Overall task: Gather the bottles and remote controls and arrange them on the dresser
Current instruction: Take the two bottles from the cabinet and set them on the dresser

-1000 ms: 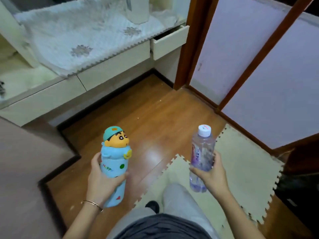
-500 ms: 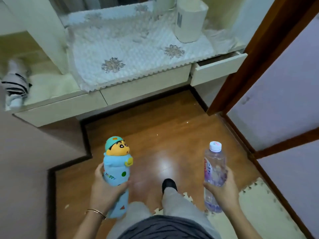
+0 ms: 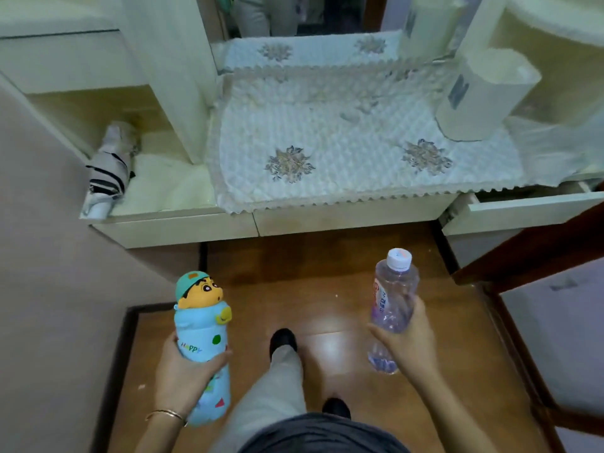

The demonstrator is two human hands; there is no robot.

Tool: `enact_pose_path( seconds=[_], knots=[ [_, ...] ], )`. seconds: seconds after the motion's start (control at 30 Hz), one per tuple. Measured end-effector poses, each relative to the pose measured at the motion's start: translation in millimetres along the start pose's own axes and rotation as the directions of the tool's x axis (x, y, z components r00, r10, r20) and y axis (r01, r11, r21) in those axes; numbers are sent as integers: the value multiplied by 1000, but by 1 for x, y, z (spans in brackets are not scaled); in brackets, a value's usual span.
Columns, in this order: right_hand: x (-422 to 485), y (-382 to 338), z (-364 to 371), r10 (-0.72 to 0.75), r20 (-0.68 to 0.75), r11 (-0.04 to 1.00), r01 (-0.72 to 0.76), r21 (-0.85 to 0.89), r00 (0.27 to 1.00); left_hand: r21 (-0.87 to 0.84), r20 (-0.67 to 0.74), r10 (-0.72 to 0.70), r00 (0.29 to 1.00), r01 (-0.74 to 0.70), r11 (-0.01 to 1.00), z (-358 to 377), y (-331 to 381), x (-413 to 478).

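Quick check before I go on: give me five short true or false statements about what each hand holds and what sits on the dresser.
1. The left hand holds the blue cartoon bottle. True.
2. The right hand is empty. False: it holds the clear water bottle.
3. The water bottle has no cap. False: a white cap is on.
4. A white container stands on the dresser's quilted cover. True.
5. The right drawer is shut. False: it is pulled out.

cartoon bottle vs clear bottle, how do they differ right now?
The cartoon bottle is opaque light blue with a character-head top; the clear bottle is see-through with a plain white cap. The cartoon bottle is in the left hand, the clear bottle in the right hand. The cartoon bottle looks wider, the clear bottle slimmer. Both are capped, roughly upright and off the dresser.
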State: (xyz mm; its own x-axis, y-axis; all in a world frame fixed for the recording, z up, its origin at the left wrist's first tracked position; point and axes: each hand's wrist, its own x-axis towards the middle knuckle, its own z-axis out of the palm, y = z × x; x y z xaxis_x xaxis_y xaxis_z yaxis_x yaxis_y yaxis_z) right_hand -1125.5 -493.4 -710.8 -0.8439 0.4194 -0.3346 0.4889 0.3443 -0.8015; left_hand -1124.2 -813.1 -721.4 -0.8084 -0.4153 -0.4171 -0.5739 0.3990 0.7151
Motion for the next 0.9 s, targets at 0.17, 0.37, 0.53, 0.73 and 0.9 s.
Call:
enact_pose_path(
  seconds=[0.17,0.37,0.53,0.73,0.9],
  knots=[
    [32,-31,37,45,110,998,-41,-40,993,-19,51,-16,999,17,1000,7,35,64],
    [76,-77,45,29,72,998,-25,-61,997,-97,109,107,988,-96,991,14,95,109],
    [132,-136,35,-72,51,997,70,31,996,-196,51,152,987,-140,971,13,149,135],
    [217,-213,43,-276,94,956,262,134,957,-314,-108,223,969,-246,917,23,230,175],
    [269,-265,65,-391,219,915,350,202,894,-364,-179,277,944,-325,873,37,290,210]
  ],
)
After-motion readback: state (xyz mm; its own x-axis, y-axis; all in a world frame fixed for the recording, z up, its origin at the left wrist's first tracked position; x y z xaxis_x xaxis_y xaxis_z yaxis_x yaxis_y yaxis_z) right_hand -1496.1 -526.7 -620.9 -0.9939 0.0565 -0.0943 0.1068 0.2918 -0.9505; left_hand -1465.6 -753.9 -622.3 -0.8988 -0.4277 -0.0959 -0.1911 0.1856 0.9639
